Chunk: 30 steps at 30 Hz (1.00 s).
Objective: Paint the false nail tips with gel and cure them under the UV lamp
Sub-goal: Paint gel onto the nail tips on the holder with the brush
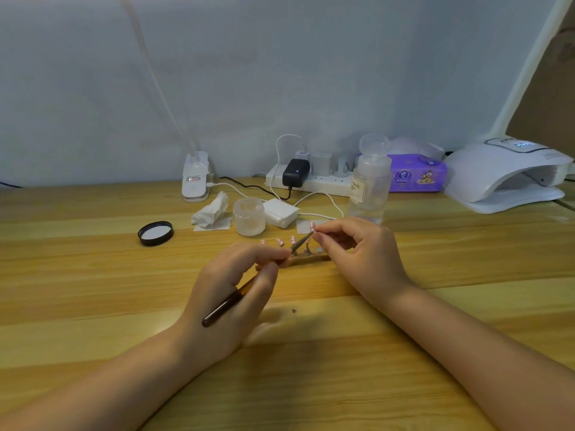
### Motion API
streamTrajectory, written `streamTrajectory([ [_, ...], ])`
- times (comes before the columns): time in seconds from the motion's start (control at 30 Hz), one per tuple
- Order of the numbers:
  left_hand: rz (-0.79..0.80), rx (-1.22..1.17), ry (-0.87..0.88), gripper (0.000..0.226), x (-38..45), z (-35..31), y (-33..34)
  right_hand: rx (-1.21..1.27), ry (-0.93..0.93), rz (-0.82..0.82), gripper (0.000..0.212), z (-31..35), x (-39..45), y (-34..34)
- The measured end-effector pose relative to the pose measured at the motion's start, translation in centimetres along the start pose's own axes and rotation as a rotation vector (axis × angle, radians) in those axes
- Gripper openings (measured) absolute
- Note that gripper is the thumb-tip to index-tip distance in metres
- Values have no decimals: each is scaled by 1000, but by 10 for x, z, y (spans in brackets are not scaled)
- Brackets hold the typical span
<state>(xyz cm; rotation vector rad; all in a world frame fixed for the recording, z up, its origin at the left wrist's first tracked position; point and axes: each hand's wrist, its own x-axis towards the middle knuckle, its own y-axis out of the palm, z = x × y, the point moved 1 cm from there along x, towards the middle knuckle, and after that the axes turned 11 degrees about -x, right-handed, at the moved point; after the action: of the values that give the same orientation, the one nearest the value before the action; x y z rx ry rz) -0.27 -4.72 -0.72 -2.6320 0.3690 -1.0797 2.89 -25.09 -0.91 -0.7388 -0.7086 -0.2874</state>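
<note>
Closest to the wearer, two bare forearms reach in over the wooden table [93, 275], a pale plank top with a tiny dark speck lying between the wrists. The left hand [230, 293] is closed around a dark brown brush [231, 301], held like a pen, its handle slanting back over the knuckles and its fine tip aimed up and to the right. The right hand [357, 253] pinches a small pink nail tip [312, 226] between thumb and forefinger, and the brush point meets it right there, just above the table. Directly behind the hands sits a low wooden stand [311, 259] carrying more pink nail tips [280, 242] on short posts in a row; part of it is hidden by the left fingers, so I cannot count them. A little further back stands a small frosted jar [249, 216] with its lid off, and the black lid [155, 233] lies upturned well to the left of it. Beside the jar are a crumpled tissue [210, 210] and a stack of white cotton pads [281, 213]. A clear pump bottle [369, 181] with a label stands behind the right hand. Against the pale wall, a white power strip [323, 183] holds a black adapter and several white plugs, with cables trailing forward; a white clip-on device [195, 178] sits to its left, a purple tissue pack [417, 177] to its right. At the far right edge is the white UV lamp [504, 175], its opening facing the table, well apart from the nail tips.
</note>
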Motion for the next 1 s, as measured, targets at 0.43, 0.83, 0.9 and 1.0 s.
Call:
streamTrajectory([
  [0.43,8,-187,-233,30,-1,3,-1,25,-11,26,14,-2,0,1],
  [0.83,-24,-263,-232,27,1,9,-1,77,19,76,11,1,0,1],
  [0.9,-65,-282,-202,28,1,10,-2,76,21,76,12,1,0,0],
  [1.0,-81,-249,-164,30,2,8,-3,74,28,66,13,1,0,0],
])
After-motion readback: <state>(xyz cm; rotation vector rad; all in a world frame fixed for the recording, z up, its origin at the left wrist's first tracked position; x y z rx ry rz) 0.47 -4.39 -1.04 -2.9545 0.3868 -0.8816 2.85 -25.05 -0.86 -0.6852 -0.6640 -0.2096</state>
